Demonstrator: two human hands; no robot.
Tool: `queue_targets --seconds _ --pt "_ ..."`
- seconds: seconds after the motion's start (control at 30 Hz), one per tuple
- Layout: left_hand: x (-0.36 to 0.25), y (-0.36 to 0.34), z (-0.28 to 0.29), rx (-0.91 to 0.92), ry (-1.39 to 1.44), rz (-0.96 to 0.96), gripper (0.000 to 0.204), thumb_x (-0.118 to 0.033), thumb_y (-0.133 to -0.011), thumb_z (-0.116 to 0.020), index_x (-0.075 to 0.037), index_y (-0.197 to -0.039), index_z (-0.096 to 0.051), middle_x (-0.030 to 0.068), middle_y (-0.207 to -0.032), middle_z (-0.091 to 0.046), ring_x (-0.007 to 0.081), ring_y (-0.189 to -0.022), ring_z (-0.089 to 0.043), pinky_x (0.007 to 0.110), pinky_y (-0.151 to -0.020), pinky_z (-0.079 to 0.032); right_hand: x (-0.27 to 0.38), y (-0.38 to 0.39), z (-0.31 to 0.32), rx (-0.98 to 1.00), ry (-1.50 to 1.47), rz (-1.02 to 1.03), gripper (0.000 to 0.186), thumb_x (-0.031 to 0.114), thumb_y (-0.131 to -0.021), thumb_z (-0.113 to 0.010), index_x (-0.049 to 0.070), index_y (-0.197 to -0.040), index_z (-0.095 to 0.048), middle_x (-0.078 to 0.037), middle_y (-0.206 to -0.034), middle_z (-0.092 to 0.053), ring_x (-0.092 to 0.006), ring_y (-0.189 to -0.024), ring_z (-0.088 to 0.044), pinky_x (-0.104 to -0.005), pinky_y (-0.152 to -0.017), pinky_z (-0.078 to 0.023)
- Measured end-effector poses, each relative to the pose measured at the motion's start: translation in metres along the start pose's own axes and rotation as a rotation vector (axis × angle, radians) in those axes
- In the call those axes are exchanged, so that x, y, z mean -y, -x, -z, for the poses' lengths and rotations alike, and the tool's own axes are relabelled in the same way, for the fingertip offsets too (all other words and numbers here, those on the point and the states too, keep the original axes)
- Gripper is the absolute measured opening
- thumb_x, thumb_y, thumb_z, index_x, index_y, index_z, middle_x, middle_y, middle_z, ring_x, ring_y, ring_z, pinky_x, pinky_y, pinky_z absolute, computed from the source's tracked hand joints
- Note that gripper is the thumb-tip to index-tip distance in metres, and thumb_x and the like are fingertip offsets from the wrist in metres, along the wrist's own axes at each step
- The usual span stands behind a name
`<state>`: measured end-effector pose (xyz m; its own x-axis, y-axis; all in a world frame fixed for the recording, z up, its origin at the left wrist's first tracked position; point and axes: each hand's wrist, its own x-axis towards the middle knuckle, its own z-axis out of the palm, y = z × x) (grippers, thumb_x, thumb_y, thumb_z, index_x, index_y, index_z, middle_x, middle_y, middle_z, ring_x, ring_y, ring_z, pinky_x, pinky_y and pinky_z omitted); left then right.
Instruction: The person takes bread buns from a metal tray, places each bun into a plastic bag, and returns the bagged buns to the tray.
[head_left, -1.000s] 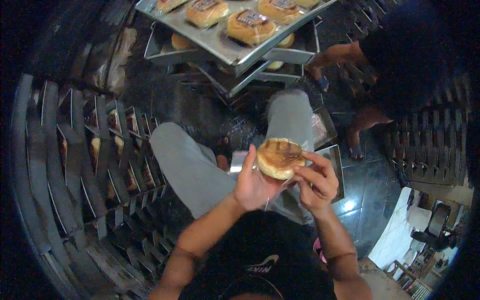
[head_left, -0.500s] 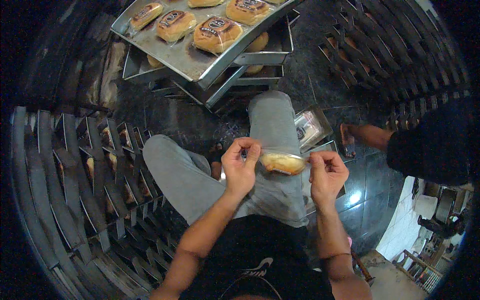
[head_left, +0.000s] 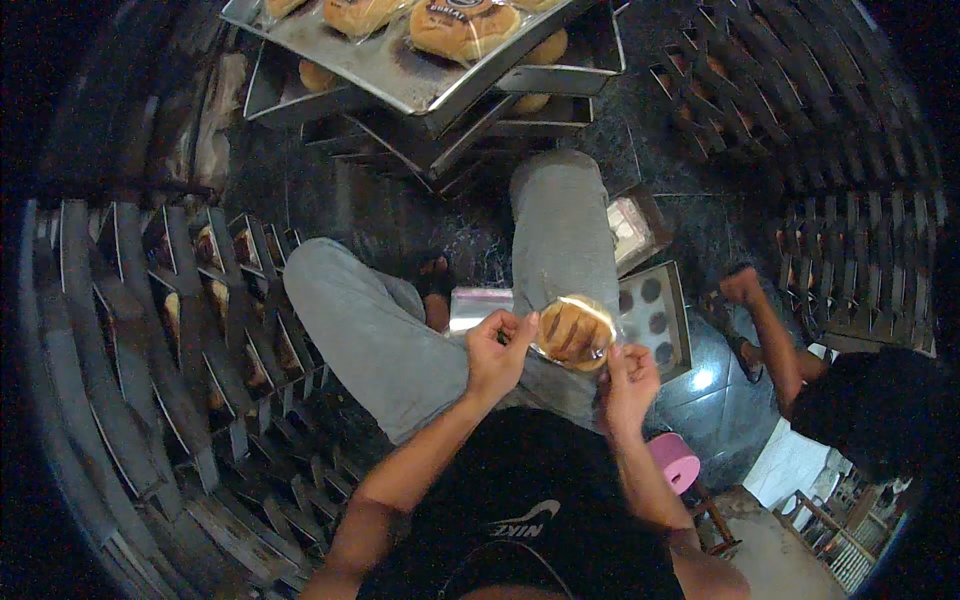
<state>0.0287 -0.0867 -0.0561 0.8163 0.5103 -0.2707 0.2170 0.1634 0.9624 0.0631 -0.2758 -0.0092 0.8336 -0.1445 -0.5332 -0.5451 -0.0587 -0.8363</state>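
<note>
A round bun (head_left: 577, 333) with brown stripes across its top hangs over my lap in a clear plastic wrapper. My left hand (head_left: 497, 352) pinches the wrapper on the left side of it, thumb against forefinger. On the other side my right hand (head_left: 630, 385) grips the wrapper close to the bun's lower right. The striped face is turned up and light glints off the film. Beyond my knees, wrapped buns (head_left: 462, 28) with printed tops lie on a metal tray (head_left: 405, 85), the uppermost of a crosswise stack.
Racks of trays (head_left: 190, 330) stand at the left, with more racks (head_left: 840, 265) at the right. By my right leg are a box of packets (head_left: 635, 232) and a tray with dark round marks (head_left: 668, 318). Another person (head_left: 855, 410) sits to the right, near a pink cylindrical object (head_left: 674, 463).
The bun has turned from its pale side to its striped face, and my hands have come lower and closer together. The tray stack sits higher in view. The other person's arm has moved.
</note>
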Motion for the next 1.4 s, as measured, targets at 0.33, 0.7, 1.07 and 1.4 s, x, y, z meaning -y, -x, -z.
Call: queue_targets --seconds 0.33,0.7,1.07,1.4 --pt "-0.087 0.003 0.042 0.234 0.819 0.449 0.058 -0.043 -0.102 -0.052 -0.005 -0.145 -0.042 0.0177 -0.142 -0.054 0.0292 -0.124 -0.059 0.045 -0.101 -0.052 0.086 0.029 -0.074 0.919 0.450 1.124 0.078 0.020 -0.077 -0.086 0.000 -0.143 -0.047 -0.019 -0.148 -0.049 -0.0388 -0.136 -0.048 -0.0499 -0.115 -0.036" --pt "-0.082 -0.011 0.055 0.225 0.614 -0.117 0.077 -0.062 -0.102 -0.034 0.000 -0.148 -0.039 0.0223 -0.151 -0.045 0.0288 -0.139 -0.042 0.043 -0.117 -0.030 0.085 0.025 -0.085 1.089 -0.155 -0.204 0.084 0.004 -0.079 -0.080 0.000 -0.149 -0.034 -0.012 -0.136 -0.057 -0.0225 -0.125 -0.058 -0.0387 -0.107 -0.047" --pt "-0.012 -0.009 0.095 -0.052 0.732 0.243 0.043 -0.037 -0.107 -0.045 -0.001 -0.125 -0.057 0.0131 -0.120 -0.063 0.0211 -0.112 -0.059 0.036 -0.100 -0.046 0.097 0.041 -0.118 1.016 -0.332 -0.003 0.084 -0.002 -0.076 -0.080 0.002 -0.146 -0.034 -0.012 -0.136 -0.056 -0.0235 -0.129 -0.054 -0.0401 -0.110 -0.045" --pt "-0.018 0.000 0.121 -0.143 0.607 0.206 0.034 -0.031 -0.105 -0.052 -0.002 -0.122 -0.059 0.0108 -0.114 -0.066 0.0194 -0.105 -0.063 0.035 -0.094 -0.050 0.212 0.040 -0.173 1.160 -0.015 0.251 0.081 0.013 -0.073 -0.083 0.002 -0.143 -0.043 -0.011 -0.128 -0.063 -0.0231 -0.115 -0.064 -0.0382 -0.103 -0.050"
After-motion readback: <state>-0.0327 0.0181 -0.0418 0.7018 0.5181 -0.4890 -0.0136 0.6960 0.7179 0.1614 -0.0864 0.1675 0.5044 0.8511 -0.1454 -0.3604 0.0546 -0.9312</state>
